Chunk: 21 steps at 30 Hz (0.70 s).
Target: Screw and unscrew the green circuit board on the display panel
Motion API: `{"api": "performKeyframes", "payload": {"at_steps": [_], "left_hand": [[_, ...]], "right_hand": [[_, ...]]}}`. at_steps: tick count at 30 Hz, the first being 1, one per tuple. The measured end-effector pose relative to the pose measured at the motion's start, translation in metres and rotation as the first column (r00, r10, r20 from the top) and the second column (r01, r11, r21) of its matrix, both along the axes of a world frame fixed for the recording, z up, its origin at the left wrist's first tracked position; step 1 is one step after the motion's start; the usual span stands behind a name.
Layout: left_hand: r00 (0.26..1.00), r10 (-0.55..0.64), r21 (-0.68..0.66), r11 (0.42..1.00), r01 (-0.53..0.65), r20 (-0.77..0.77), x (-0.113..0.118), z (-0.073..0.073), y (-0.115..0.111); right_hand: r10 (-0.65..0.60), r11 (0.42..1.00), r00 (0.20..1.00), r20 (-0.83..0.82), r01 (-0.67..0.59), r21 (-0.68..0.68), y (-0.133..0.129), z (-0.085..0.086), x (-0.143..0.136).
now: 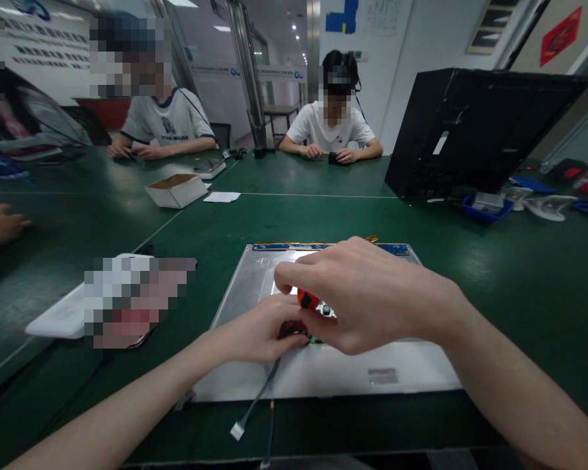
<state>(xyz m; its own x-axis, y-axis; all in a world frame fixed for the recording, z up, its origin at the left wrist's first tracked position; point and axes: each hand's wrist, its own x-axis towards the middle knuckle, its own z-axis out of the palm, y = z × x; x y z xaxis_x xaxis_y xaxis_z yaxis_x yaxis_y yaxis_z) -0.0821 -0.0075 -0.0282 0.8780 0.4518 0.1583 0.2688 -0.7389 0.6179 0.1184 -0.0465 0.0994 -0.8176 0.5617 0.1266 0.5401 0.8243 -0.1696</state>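
Observation:
A flat display panel (pixel 240 287) with a silvery metal back lies on the table in front of me. My right hand (pixel 377 294) is closed around a screwdriver (pixel 308 299) with an orange and black handle, held over the panel; its tip is hidden. My left hand (pixel 259 326) is bent in close beside it, fingers curled together low at the panel. What they grip, if anything, I cannot make out. Beneath the hands, part of a small green circuit board (pixel 316 339) shows. A cable with a white connector (pixel 238 429) hangs over the panel's near edge.
A blue circuit strip (pixel 392 249) runs along the panel's far edge. Left of it lie a white device (pixel 59 313) and a blurred-out item (pixel 142 307). Farther off are an open box (pixel 176 190), a large black monitor (pixel 470 130) and a blue tray (pixel 487 207). Several people sit around the table.

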Motion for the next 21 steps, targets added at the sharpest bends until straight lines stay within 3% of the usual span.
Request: {"api": "performKeyframes", "payload": {"at_steps": [8, 13, 21], "left_hand": [[1.0, -0.006, -0.002, 1.0, 0.006, -0.016, -0.0003, -0.0003, 0.0008], [1.0, -0.016, -0.007, 1.0, 0.016, -0.009, -0.0012, -0.0039, 0.0019], [1.0, 0.0, -0.004, 1.0, 0.0, -0.008, 0.0003, 0.0032, -0.0003]], "right_hand": [[-0.027, 0.998, 0.999, 0.017, 0.026, 0.065, 0.0028, -0.002, -0.0001], [-0.002, 1.0, 1.0, -0.012, 0.002, 0.021, -0.0004, -0.0009, 0.0001], [-0.036, 0.997, 0.999, 0.017, 0.035, 0.068, 0.0036, -0.002, 0.0]]}}
